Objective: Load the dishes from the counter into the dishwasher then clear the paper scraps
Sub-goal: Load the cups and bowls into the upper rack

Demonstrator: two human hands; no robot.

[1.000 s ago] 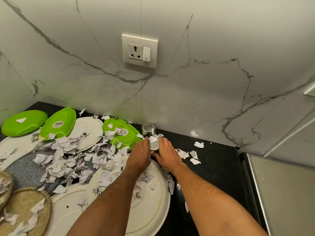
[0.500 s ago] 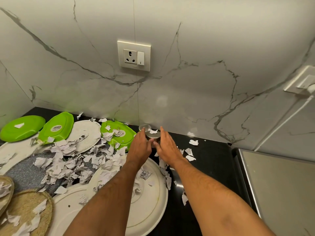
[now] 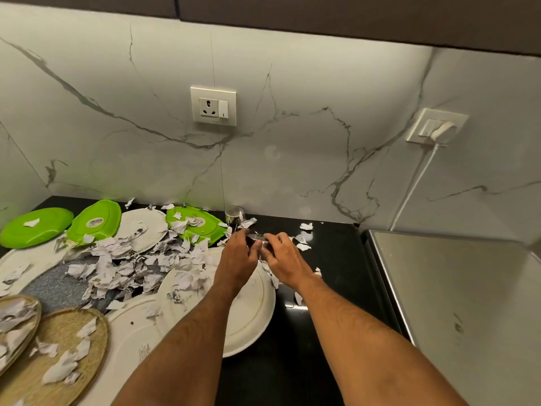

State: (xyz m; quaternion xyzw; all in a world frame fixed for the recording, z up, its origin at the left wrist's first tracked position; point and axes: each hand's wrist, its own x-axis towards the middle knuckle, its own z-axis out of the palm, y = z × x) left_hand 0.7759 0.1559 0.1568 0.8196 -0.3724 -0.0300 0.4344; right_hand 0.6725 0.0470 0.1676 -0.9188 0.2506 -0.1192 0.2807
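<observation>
Both hands are now lifting a small steel bowl (image 3: 257,239) off the black table (image 3: 328,288), where half a second ago it was sitting near the wall beside a second steel cup (image 3: 235,215), which is staying put against the backsplash. I am seeing my left hand (image 3: 238,256) curling round the bowl's near side and my right hand (image 3: 282,257) pinching its right rim, so the fingers are covering most of the bowl and I cannot tell what is inside it. My forearms are hiding part of the large white plate (image 3: 248,317) below them. Paper scraps (image 3: 131,259) are lying thickly over the middle of the table, burying the edges of another white plate (image 3: 146,227) and a grey speckled one (image 3: 49,284). Three green plates (image 3: 35,227) are resting near the wall; one is carrying a round label (image 3: 96,221), but its writing is too small for me to read. Two woven mats (image 3: 70,341) at the lower left are being cut off by the frame edge. A steel surface (image 3: 453,288) is lying to the right of the table, also cut off. On the marble wall a socket (image 3: 213,106) is sitting empty-faced, and a white plug (image 3: 439,128) with its cord is hanging from a second one further right.
</observation>
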